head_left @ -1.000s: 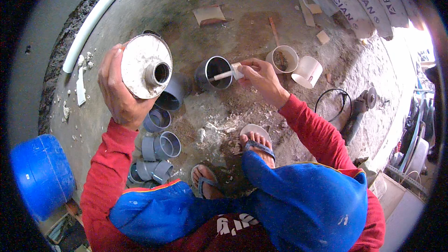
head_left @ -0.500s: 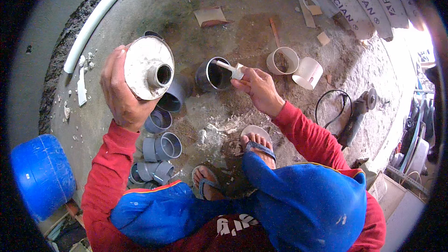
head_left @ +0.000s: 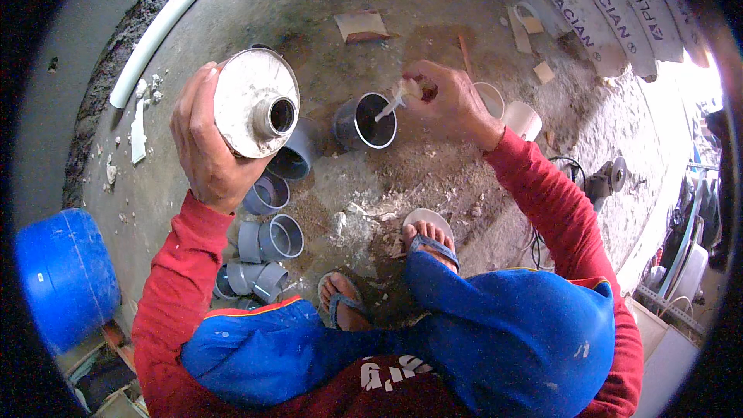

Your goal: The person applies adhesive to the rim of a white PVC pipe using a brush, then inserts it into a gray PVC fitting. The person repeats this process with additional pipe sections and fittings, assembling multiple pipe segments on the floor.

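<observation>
My left hand point(head_left: 203, 135) is closed round a round metal can point(head_left: 246, 97) with a whitish, smeared top, tilted so that its uncapped neck point(head_left: 280, 114) faces me. In my right hand point(head_left: 453, 104), the fingers pinch a white stick-shaped applicator point(head_left: 396, 101), a little blurred. Its tip lies over the mouth of a dark grey pipe fitting point(head_left: 370, 122) on the ground; I cannot tell whether it touches the inner wall. Another grey pipe fitting point(head_left: 290, 156) sits just below the can, partly hidden by it.
Several grey fittings point(head_left: 281, 238) line the ground by my left knee. Two white cups point(head_left: 523, 119) stand behind my right wrist, near an angle grinder point(head_left: 607, 178) with a cord. A blue barrel point(head_left: 68, 279) is at left, a white pipe point(head_left: 166, 27) far left, large pipes point(head_left: 596, 8) far right.
My right hand has moved right and slightly up, turning the applicator, whose tip stays at the fitting's mouth. My left hand keeps the can nearly in place. The whole view has shifted slightly.
</observation>
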Motion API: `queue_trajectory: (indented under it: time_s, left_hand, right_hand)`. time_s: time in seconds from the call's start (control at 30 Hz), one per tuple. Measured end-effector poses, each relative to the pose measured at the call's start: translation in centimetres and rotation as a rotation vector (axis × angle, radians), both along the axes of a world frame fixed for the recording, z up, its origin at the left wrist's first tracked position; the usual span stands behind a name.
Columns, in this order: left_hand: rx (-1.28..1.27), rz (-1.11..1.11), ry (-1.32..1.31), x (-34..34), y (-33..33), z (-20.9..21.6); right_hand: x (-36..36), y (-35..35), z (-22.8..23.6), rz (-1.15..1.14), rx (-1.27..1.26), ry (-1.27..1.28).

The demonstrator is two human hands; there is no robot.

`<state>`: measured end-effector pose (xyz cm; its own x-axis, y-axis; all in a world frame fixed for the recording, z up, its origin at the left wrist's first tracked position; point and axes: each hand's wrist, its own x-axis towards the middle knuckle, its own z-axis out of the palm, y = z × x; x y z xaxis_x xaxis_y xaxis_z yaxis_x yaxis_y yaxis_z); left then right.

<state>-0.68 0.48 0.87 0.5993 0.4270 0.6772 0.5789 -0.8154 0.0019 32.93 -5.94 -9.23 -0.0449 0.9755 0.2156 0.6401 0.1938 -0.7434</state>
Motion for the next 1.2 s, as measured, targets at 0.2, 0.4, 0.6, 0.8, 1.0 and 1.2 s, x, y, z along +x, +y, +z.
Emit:
queue_trajectory:
  time_s: [0.2, 0.4, 0.6, 0.8, 1.0, 1.2]
  left_hand:
    - [0.001, 0.020, 0.008, 0.0, -0.2, 0.2]
    - [-0.020, 0.014, 0.005, -0.3, -0.2, 0.2]
    - [-0.036, 0.001, -0.017, -0.4, -0.3, 0.1]
    - [-0.052, 0.011, 0.015, -0.3, -0.3, 0.0]
    - [-0.050, 0.026, 0.017, 0.0, -0.2, 0.0]
    - [-0.019, 0.015, 0.028, 0.1, 0.0, 0.1]
  right_hand:
    - [-1.6, 0.5, -0.7, 0.260, 0.371, -0.258]
    - [-1.5, -0.1, -1.3, 0.394, 0.129, -0.373]
    - [-1.3, 1.1, -0.1, 0.321, -0.065, -0.030]
    - [-1.2, 1.5, -0.7, 0.283, -0.152, -0.137]
    - [-1.3, 0.8, -1.5, 0.282, 0.315, -0.298]
    - [-1.2, 0.1, -0.7, 0.379, -0.002, -0.270]
